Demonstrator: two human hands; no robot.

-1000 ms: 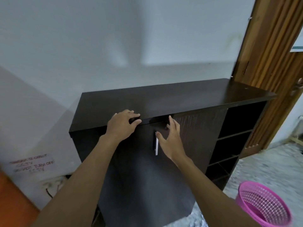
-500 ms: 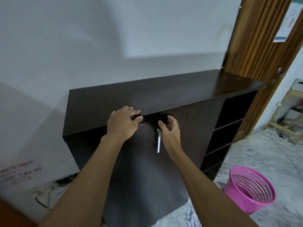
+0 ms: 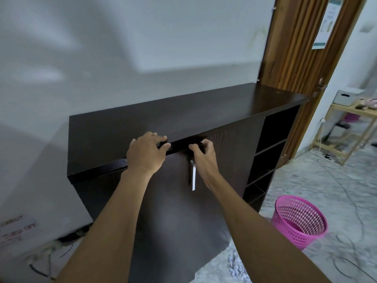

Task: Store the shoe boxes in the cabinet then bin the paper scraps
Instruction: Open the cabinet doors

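Note:
A dark brown cabinet (image 3: 204,111) stands against the white wall. Its left door (image 3: 169,211) carries a silver bar handle (image 3: 193,174) and leans out toward me. My left hand (image 3: 144,154) grips the front edge of the cabinet top, fingers on top and thumb underneath. My right hand (image 3: 204,158) curls its fingers over the top edge of the door, just above the handle. White paper scraps (image 3: 234,266) lie on the floor below the door. No shoe boxes are in view.
A pink mesh basket (image 3: 299,221) stands on the speckled floor at the right. Open shelves (image 3: 271,144) fill the cabinet's right end beside a wooden door frame (image 3: 295,48). A light wooden rack (image 3: 350,129) and cables (image 3: 346,190) lie further right.
My right hand, open beside the handle a second ago, has moved up and curled over the door's top edge. My left hand stayed on the cabinet top.

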